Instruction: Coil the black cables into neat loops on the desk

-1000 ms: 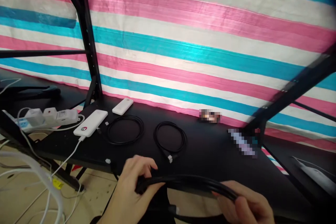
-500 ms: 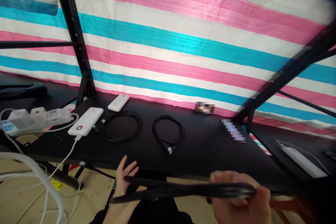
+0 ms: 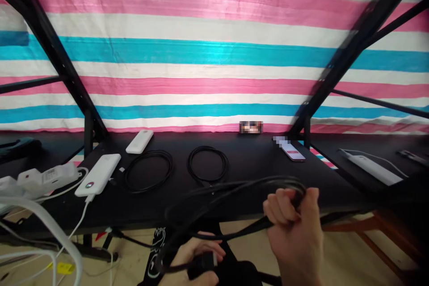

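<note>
My right hand (image 3: 295,228) is closed around a loosened bundle of black cable (image 3: 283,182), held up in front of the table's near edge. Loops of the cable sag leftward, blurred by motion. Lower down, above my lap, my left hand (image 3: 191,263) grips the cable's black plug (image 3: 205,262), whose end looks pale. Behind the hands lie two coiled black cables, one at left (image 3: 149,171) and one in the middle (image 3: 208,164). Loops of the held cable partly cover the near side of the middle coil.
On the black table (image 3: 248,161) are a white power bank (image 3: 100,174) with a white cable, another white power bank (image 3: 140,141), a phone (image 3: 292,149) and a blurred-out item (image 3: 251,127). A power strip with chargers (image 3: 50,178) stands left. A striped sheet (image 3: 201,53) hangs behind.
My left hand has gone from spread fingers to gripping the plug. My right hand has risen slightly, and the cable bundle has opened into loose loops. The view has turned and levelled.
</note>
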{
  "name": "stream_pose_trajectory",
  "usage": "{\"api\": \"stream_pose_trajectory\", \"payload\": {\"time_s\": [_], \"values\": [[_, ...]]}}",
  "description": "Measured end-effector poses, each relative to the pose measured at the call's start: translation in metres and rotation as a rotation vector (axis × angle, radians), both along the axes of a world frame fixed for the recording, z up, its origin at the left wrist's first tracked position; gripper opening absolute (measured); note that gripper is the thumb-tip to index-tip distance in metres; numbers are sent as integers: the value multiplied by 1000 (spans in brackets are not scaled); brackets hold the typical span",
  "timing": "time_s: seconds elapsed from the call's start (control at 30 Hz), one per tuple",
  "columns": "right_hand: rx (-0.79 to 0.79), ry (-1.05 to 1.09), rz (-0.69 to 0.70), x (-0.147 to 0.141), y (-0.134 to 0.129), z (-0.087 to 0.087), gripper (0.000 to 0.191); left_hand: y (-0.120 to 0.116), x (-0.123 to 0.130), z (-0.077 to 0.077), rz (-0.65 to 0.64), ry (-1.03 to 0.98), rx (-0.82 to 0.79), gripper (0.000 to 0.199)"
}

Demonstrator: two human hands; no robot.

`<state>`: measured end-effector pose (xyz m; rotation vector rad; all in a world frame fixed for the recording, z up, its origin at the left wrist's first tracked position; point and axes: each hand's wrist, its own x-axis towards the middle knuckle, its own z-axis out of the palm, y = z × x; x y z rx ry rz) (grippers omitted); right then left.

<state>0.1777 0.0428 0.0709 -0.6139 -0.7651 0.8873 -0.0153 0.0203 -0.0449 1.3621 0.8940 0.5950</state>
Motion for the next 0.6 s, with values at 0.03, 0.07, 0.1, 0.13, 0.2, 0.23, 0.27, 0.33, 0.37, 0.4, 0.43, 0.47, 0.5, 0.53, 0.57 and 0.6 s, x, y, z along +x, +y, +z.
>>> {"api": "stream_pose_trajectory", "payload": {"time_s": [0.03,0.07,0.1,0.13,0.2,0.23,0.27,0.33,0.37,0.4,0.43,0.47,0.5,0.53,0.57,0.6], "values": [[-18,7,-27,5,-1,2,42,0,0,1,-39,4,-80,43],[-39,10,-48,10,-3,4,37,0,0,1,-71,31,-145,46],[-56,5,-62,15,-5,6,35,-1,0,0,-101,70,-182,45],[-63,-4,-70,18,-7,7,34,-2,2,-2,-126,108,-191,44],[-48,-42,-62,22,-11,8,39,-3,8,-11,-143,149,-171,40],[-29,-74,-57,23,-14,9,47,-3,12,-16,-148,161,-178,39],[-9,-113,-56,23,-16,9,56,-4,16,-21,-147,173,-203,36],[8,-187,-65,21,-19,11,69,-4,25,-32,-146,181,-254,31],[10,-214,-67,20,-21,12,71,-3,28,-37,-155,162,-273,32],[10,-227,-66,19,-22,13,71,-3,32,-42,-168,131,-286,37],[7,-229,-55,19,-22,14,70,-3,34,-48,-184,98,-292,48],[7,-222,-40,19,-23,15,68,-3,36,-55,-183,25,-322,61],[12,-214,-22,21,-23,15,66,-3,37,-62,-163,-81,-372,71],[15,-212,-1,22,-24,16,65,-2,37,-70,-123,-203,-423,74],[14,-213,19,25,-24,16,65,-2,37,-78,-44,-351,-486,73],[13,-222,40,27,-24,16,65,-1,35,-86,64,-508,-549,68]]}}
